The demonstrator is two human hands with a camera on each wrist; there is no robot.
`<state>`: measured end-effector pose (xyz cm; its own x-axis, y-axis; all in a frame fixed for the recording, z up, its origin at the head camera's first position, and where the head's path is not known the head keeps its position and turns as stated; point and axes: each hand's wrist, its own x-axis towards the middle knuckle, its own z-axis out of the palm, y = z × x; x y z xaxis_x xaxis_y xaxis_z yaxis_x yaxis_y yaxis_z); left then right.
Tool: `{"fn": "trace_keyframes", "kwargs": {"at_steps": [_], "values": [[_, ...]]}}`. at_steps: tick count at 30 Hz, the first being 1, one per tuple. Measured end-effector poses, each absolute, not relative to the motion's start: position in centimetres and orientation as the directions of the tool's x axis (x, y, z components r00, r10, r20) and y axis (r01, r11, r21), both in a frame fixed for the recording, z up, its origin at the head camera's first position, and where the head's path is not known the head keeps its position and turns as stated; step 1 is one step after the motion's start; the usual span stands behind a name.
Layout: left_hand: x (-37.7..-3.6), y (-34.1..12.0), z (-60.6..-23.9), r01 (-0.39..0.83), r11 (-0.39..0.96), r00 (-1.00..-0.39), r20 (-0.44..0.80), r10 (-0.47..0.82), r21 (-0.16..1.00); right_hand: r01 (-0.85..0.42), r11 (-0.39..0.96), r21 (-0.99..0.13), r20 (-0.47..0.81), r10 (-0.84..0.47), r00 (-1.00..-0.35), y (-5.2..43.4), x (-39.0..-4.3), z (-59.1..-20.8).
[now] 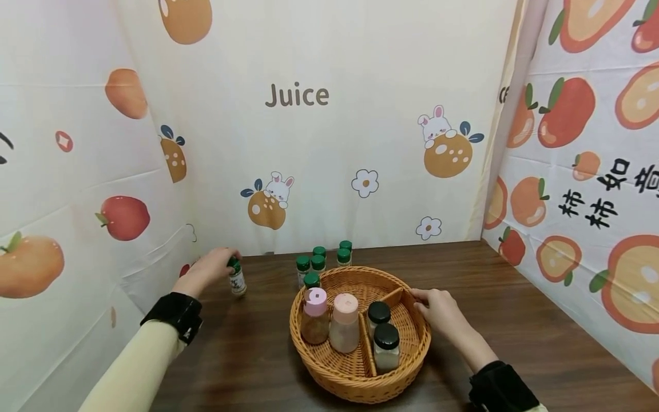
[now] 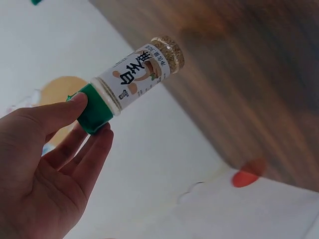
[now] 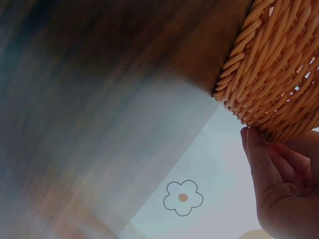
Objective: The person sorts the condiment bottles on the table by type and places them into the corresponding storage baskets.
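Observation:
My left hand pinches a small spice bottle by its green cap, over the left side of the table. In the left wrist view the bottle shows a white label with dark characters and pale brown grains at its base. At the right, my right hand grips the rim of a round wicker basket. The right wrist view has the fingers at the woven edge. Inside the basket stand a pink-capped bottle, a lilac-capped bottle and two black-capped jars.
Behind the basket, several green-capped bottles stand on the dark wooden table. One more green cap shows at the basket's back left rim. Wicker dividers split the basket. Printed cloth walls enclose the back and both sides.

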<state>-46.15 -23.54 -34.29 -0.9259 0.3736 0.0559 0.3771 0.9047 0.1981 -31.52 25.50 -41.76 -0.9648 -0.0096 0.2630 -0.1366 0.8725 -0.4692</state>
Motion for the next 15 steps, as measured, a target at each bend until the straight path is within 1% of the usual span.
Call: {"fn": "trace_keyframes", "kwargs": {"at_steps": [7, 15], "values": [[-44.7, -21.2, -30.9, 0.466, 0.859, -0.885, 0.116, 0.451, 0.214, -0.147, 0.869, -0.473, 0.258, -0.023, -0.966, 25.5, -31.5, -41.6], [-42.5, -18.1, -27.3, 0.554, 0.819, -0.831, 0.172, 0.530, 0.152, -0.146, 0.869, -0.473, 0.256, -0.023, -0.966, 25.6, -31.4, -41.7]]}}
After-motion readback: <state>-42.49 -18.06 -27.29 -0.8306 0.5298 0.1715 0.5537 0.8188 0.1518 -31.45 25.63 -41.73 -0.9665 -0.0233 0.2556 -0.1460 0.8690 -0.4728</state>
